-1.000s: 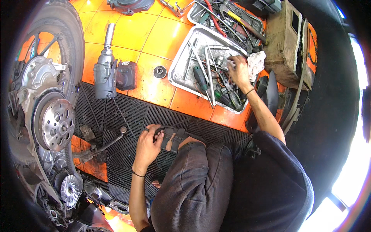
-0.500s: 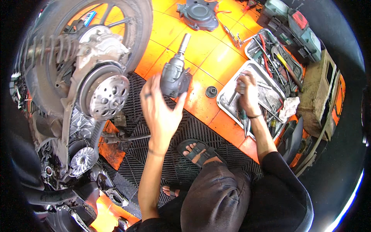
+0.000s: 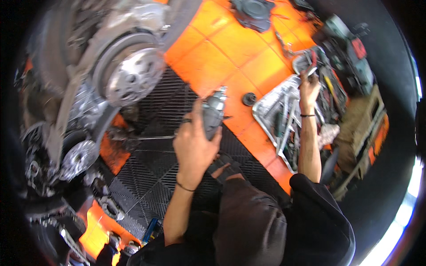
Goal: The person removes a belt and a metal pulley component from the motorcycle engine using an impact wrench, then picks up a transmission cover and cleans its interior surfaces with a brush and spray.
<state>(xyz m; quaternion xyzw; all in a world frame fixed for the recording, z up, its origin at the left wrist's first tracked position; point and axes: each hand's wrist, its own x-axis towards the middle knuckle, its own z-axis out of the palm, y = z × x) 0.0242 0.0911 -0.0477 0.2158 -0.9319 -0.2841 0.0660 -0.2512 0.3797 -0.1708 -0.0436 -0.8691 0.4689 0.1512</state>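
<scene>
My left hand (image 3: 195, 146) is wrapped round a dark grey cordless impact wrench (image 3: 214, 116) above the black mat, just left of the orange floor edge. A short, bright metal tip (image 3: 222, 91) shows at the wrench's nose. Over the far tool tray (image 3: 298, 66), my right hand (image 3: 309, 91) is closed on a small shiny metal piece (image 3: 312, 71), which is blurred; its kind cannot be made out. The nearer metal tray (image 3: 262, 116), with several wrenches and screwdrivers in it, lies just left of my right forearm.
A scooter's drive side with a round metal clutch bell (image 3: 135, 77) and a finned pulley (image 3: 80, 160) stands at left. A small black round part (image 3: 249, 99) sits on the orange tiles. Beyond are a dark cover (image 3: 253, 13), a toolbox (image 3: 350, 55) and a wooden box (image 3: 357, 119).
My left hand has closed round the wrench and drawn it nearer; its long socket no longer shows at that length. My right hand has moved from the near tray to the far one.
</scene>
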